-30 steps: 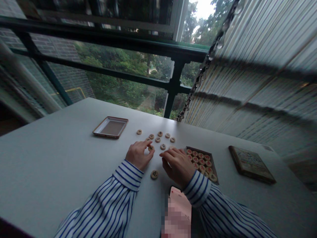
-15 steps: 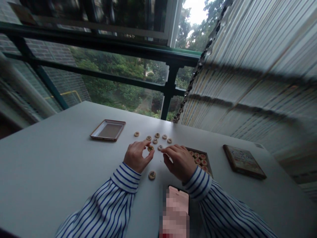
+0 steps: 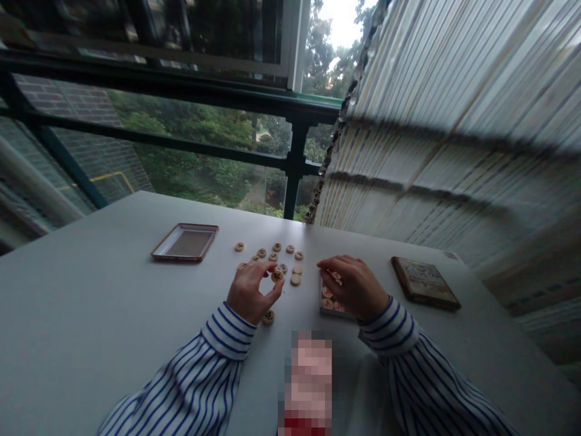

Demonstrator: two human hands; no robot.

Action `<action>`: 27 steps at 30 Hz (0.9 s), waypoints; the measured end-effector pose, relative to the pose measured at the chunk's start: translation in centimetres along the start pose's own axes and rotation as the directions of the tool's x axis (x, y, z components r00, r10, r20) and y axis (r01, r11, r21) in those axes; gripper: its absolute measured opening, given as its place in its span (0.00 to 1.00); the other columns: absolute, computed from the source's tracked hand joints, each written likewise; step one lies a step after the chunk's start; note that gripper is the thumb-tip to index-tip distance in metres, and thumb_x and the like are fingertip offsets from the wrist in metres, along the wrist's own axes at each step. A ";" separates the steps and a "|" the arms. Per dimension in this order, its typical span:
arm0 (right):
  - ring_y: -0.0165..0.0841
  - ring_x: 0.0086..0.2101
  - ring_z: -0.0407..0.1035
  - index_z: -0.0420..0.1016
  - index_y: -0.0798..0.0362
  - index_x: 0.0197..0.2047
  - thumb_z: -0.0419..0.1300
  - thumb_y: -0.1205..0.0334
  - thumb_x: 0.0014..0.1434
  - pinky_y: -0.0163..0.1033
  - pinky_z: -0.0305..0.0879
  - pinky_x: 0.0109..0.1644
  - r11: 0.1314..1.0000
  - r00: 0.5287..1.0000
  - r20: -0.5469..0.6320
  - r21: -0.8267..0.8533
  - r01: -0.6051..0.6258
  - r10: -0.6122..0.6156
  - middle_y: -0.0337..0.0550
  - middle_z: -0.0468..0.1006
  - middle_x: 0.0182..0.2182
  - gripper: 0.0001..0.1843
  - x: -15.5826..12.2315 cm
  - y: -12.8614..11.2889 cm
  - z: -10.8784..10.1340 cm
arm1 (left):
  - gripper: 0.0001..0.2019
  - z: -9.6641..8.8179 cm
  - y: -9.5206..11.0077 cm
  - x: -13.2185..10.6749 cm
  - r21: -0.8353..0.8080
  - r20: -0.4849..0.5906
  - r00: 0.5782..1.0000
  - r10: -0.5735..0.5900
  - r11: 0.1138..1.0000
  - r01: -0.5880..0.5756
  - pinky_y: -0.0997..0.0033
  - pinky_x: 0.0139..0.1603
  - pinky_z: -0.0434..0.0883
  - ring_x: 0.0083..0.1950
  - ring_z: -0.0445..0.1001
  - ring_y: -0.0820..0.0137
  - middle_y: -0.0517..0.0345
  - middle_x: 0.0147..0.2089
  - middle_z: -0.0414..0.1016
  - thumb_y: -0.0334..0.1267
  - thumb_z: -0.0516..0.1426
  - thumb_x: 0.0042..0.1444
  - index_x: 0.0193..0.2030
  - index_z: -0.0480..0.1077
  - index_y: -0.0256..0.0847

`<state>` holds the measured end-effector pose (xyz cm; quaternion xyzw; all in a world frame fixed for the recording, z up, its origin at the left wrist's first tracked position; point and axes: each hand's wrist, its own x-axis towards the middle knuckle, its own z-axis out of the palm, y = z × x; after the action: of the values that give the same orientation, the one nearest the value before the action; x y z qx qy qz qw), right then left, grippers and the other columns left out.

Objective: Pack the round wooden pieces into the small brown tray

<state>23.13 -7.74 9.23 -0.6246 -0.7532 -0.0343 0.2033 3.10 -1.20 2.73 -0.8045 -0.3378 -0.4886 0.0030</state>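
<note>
Pinched between the thumb and index finger of my left hand [image 3: 254, 290] is a round wooden Chinese chess piece [image 3: 277, 276] with a dark character, held just above the table. My right hand [image 3: 356, 287] hovers over a shallow box [image 3: 336, 313] of red-marked pieces [image 3: 327, 292], covering part of it. Its fingers are bent and apart from the thumb, with nothing visible between them. Two blank-faced pieces [image 3: 296, 280] lie between the hands. Beyond my left hand several dark-marked pieces [image 3: 273, 257] are scattered, and another piece [image 3: 269, 317] sits near my left wrist.
An open, shallow tray-like lid [image 3: 185, 242] lies at the left on the white table [image 3: 113, 303]. A closed box with a pictured top [image 3: 425, 280] rests at the right. A blurred-out pink phone [image 3: 311, 375] is at the front. Railing and curtain border the table.
My right hand has moved right, away from the loose pieces and over the box. Two blank-faced pieces now show where it was. My left hand still holds its piece. The view has shifted slightly right.
</note>
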 end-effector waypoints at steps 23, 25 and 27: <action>0.31 0.33 0.69 0.72 0.53 0.37 0.53 0.65 0.54 0.35 0.62 0.38 0.990 0.999 -0.035 0.139 0.034 -0.029 0.43 0.76 0.32 0.09 -2.3 2.1 -1.4 | 0.13 1.3 4.5 1.0 -0.144 0.091 0.996 -0.012 0.989 0.025 0.65 0.38 0.66 0.34 0.68 0.69 0.57 0.31 0.70 0.33 0.57 0.45 0.40 0.65 0.38; 0.31 0.32 0.68 0.72 0.53 0.36 0.53 0.65 0.54 0.35 0.62 0.37 0.989 0.999 -0.027 0.146 0.032 -0.028 0.43 0.76 0.30 0.08 -2.5 2.3 -1.6 | 0.13 1.7 5.0 1.3 -0.156 0.105 0.994 -0.023 0.987 0.039 0.65 0.38 0.66 0.34 0.68 0.69 0.57 0.31 0.70 0.33 0.57 0.45 0.40 0.65 0.38; 0.31 0.32 0.68 0.72 0.53 0.36 0.53 0.64 0.54 0.36 0.62 0.37 0.987 0.999 -0.023 0.157 0.027 -0.023 0.43 0.76 0.30 0.08 -2.6 2.4 -1.8 | 0.13 2.1 5.5 1.6 -0.172 0.119 0.992 -0.028 0.984 0.049 0.65 0.39 0.66 0.34 0.68 0.69 0.57 0.31 0.70 0.33 0.57 0.45 0.40 0.65 0.38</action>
<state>26.29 -10.18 9.46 -0.5967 -0.7592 0.0161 0.2594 8.19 -3.89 4.71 -0.8220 -0.3088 -0.4686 -0.0965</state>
